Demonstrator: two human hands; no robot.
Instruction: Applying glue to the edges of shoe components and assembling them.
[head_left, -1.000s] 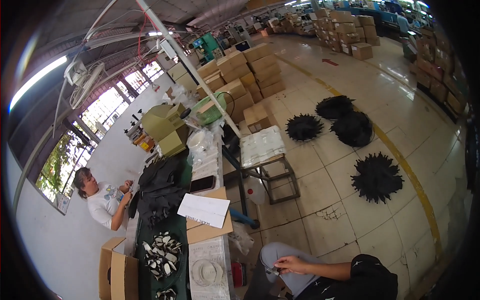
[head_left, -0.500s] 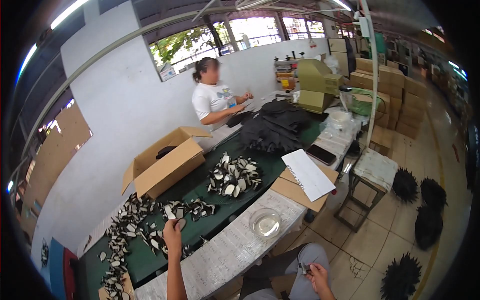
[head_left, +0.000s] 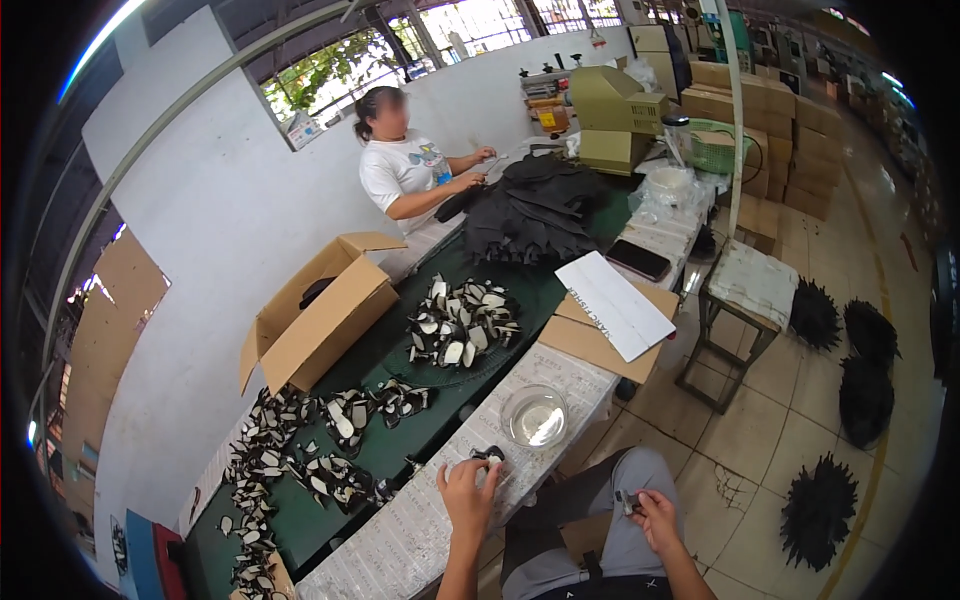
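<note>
My left hand (head_left: pixel 466 500) is over the pale near strip of the bench, its fingertips pinched at a small black piece (head_left: pixel 489 454). My right hand (head_left: pixel 656 520) is above my grey-trousered thigh, closed on a small dark-and-grey piece (head_left: pixel 627 502) whose kind I cannot make out. A round clear dish (head_left: pixel 534 416) stands just beyond my left hand. Across the green bench top, a long pile of small black pieces with white oval faces (head_left: pixel 330 475) lies to the left. Another heap of similar pieces (head_left: pixel 462 322) sits farther back.
An open cardboard box (head_left: pixel 330 325) stands behind the piles. Black strips (head_left: pixel 530 215) are heaped near a co-worker (head_left: pixel 405 170). A white card (head_left: pixel 615 305) lies on cardboard beside a phone (head_left: pixel 638 260). At right are a stool (head_left: pixel 750 285) and spiky black bundles (head_left: pixel 820 510) on the floor.
My left hand has moved from the pile toward me and right, to the near strip beside the dish, with a black piece at its fingertips. My right hand stays over my thigh.
</note>
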